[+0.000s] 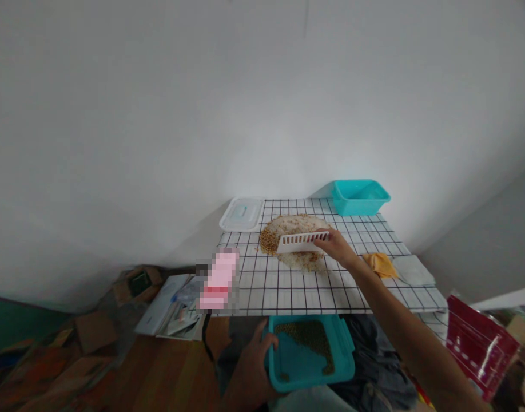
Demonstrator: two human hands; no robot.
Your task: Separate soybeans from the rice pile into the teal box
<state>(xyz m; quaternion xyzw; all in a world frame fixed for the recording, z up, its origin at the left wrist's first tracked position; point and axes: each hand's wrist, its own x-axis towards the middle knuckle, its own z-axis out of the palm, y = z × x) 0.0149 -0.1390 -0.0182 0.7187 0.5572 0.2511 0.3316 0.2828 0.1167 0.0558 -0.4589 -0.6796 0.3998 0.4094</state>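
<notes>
The left hand (257,356) grasps the left wall of the near tub (316,381), which sits below the bench (266,292) edge; green grains (307,331) cover only part of its bottom. Above it, the right hand (332,246) pinches the right end of a white slotted scraper (294,245), standing on edge in the pile (269,239) mid-bench. The work looks partway along: the green grains are already in the near tub, while tan and pale grains still lie on the bench, the tan mostly leftward, apparently not yet fully separated. At the back stand a white lid (242,214) and a far tub (360,207), its bottom hidden.
</notes>
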